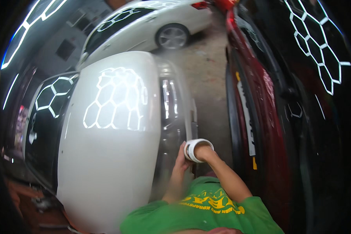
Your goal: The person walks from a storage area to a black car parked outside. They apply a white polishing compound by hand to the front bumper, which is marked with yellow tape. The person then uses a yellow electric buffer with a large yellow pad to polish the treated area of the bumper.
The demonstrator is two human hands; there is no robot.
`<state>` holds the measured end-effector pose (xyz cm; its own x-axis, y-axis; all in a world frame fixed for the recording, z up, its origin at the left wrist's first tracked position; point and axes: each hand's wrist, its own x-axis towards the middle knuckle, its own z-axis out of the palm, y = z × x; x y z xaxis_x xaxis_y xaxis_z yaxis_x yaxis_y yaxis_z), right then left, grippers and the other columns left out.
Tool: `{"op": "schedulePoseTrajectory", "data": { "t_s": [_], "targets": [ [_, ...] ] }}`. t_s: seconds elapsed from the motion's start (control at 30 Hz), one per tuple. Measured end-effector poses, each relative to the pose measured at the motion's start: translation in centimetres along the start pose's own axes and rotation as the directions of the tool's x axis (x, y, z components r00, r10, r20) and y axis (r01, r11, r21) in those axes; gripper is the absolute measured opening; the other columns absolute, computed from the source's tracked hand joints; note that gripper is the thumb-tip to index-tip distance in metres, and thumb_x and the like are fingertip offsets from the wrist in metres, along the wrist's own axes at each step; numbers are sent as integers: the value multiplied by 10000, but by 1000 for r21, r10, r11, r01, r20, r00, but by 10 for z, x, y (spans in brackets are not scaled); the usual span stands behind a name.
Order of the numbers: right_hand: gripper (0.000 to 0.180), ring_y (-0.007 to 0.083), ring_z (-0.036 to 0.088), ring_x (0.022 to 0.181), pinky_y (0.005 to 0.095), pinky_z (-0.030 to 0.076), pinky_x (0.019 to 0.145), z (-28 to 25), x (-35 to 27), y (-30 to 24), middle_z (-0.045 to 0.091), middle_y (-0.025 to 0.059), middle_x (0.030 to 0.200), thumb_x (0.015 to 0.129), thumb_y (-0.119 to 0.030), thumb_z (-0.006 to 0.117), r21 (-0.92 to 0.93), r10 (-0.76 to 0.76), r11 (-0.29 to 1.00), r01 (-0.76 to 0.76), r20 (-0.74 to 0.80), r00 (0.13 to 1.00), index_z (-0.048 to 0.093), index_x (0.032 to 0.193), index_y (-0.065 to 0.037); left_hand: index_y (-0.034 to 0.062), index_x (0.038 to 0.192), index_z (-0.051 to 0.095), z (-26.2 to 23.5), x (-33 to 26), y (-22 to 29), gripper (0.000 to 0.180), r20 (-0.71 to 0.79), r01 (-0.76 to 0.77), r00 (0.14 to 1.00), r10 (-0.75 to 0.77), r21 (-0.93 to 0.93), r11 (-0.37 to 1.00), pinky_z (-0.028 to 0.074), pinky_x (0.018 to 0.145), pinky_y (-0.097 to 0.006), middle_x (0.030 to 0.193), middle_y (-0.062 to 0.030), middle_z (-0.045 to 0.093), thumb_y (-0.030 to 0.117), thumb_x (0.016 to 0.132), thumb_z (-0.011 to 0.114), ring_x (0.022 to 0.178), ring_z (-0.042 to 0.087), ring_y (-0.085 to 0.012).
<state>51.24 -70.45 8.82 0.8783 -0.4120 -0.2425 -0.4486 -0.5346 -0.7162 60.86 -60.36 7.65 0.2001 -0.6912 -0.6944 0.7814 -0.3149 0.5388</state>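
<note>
In front of my body, beside the white car's front end, is a white round thing (191, 150) with a wide open rim, like a tub or a thick roll of tape; I cannot tell which. My left hand (181, 160) is closed against its left side. My right hand (202, 152) reaches into its opening, so those fingers are hidden. Left of both hands lie the white car's hood (109, 156) and its blurred headlight and grille area (169, 128).
A dark red car (257, 85) stands close on my right, with a white plate (246, 117) on its near end. Concrete floor (208, 78) runs between the cars. Another white car (140, 29) is parked farther ahead. Hexagonal lights reflect on the hood.
</note>
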Motion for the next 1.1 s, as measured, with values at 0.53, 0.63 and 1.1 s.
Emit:
{"op": "schedulePoseTrajectory", "data": {
  "t_s": [0.53, 0.63, 1.1],
  "targets": [
    [315, 359, 599, 1049, 403, 479, 894, -206, 89, 77, 629, 183, 1159, 879, -259, 510, 52, 291, 954, -295, -394, 872, 644, 1094, -71, 146, 1127, 608, 166, 217, 125, 578, 293, -102, 956, -34, 436, 894, 457, 920, -531, 1064, -72, 658, 648, 890, 449, 986, 618, -238],
    [343, 317, 567, 1122, 377, 449, 950, -218, 133, 122, 598, 158, 1221, 853, -235, 550, 20, 242, 968, -252, -355, 903, 615, 1154, -84, 150, 1123, 612, 179, 267, 152, 554, 300, -9, 946, -123, 406, 914, 464, 901, -537, 1053, -75, 660, 631, 896, 457, 983, 619, -237],
    [305, 244, 600, 1002, 357, 469, 896, -323, 323, 200, 633, 111, 1134, 832, -176, 608, 54, 300, 951, -304, 76, 951, 607, 1129, -109, 195, 1251, 554, 187, 439, 253, 646, -4, 224, 972, -235, 317, 922, 397, 952, -602, 1223, -94, 597, 691, 843, 479, 1114, 560, -332]
  ]
}}
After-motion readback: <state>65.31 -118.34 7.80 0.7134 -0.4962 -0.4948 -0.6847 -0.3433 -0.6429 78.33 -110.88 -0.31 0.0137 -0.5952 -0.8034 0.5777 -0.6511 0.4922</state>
